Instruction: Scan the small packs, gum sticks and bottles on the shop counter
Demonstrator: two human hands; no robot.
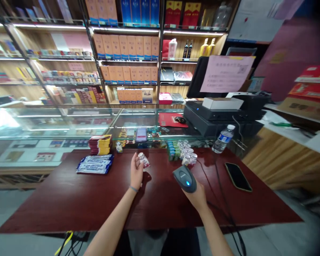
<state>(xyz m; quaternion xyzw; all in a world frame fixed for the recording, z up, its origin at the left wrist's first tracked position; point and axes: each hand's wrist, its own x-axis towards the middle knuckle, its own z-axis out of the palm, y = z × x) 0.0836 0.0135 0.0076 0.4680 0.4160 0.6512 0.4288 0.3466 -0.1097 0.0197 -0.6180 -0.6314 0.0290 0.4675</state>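
My left hand (137,173) is closed on a small white-capped bottle (144,159), tilted above the dark red table (101,202). In my right hand (197,196) is a black barcode scanner (185,179) with a blue light glowing on top; my fingers wrap its handle underneath. Beyond the scanner stands a cluster of similar small bottles (188,153), beside a group of small green packs (172,149). A single small bottle (119,147) stands upright farther left. Stacked yellow and dark red packets (100,144) sit behind flat blue-and-white packets (95,164).
A water bottle (223,139) stands at the back right, and a phone (238,176) lies near the right edge. The scanner's cable (224,199) runs across the table. Behind are a glass display counter (117,119), a small upright screen (141,135) and a monitor (198,78).
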